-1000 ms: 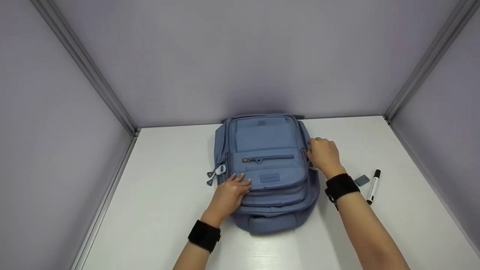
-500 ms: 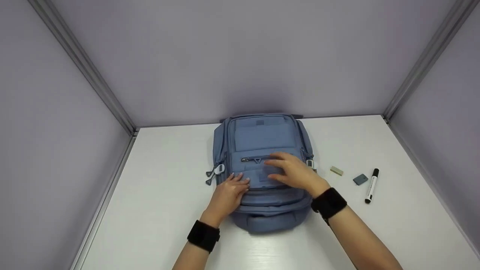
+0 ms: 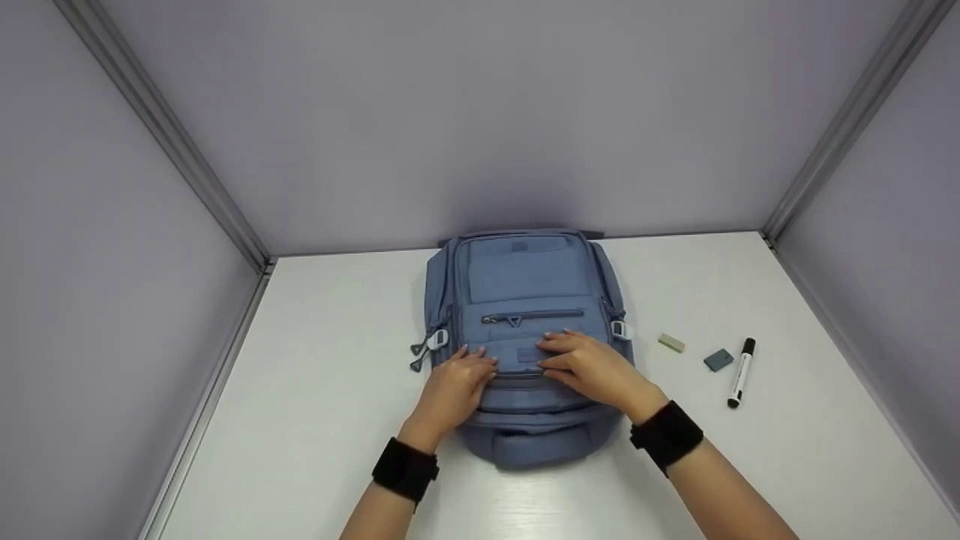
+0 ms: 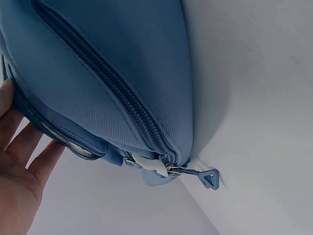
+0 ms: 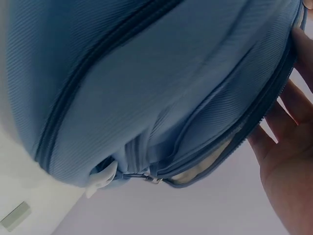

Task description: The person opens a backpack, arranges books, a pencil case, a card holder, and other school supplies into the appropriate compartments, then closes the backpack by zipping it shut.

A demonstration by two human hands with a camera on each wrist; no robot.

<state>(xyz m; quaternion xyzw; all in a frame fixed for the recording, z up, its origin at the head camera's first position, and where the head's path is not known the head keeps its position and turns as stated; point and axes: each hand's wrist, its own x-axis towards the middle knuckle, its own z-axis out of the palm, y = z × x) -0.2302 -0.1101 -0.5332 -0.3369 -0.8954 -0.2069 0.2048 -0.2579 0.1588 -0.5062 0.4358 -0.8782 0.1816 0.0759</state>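
Observation:
A blue backpack (image 3: 529, 277) lies flat on the white table, its carry handle towards me. The zip of its front pocket (image 5: 244, 132) stands undone, and a pale lining shows in the gap. At the pocket's near left edge, my left hand (image 3: 454, 386) holds the flap, fingers on top and thumb at the zip edge. My right hand (image 3: 592, 367) pinches the same flap (image 3: 517, 355) farther right. In both wrist views the fingers pass behind the flap's edge, so their tips are partly hidden.
To the right of the backpack lie a small beige block (image 3: 671, 343), a dark grey flat piece (image 3: 718, 360) and a black-capped white marker (image 3: 741, 373). White buckles (image 3: 621, 330) and zip pulls (image 3: 417, 358) hang at the bag's sides. Panels (image 3: 480, 120) enclose the table.
My right hand has left the backpack's right side, moved left over its front, and come down onto the pocket flap. The beige block has come into view. My left hand has stayed put.

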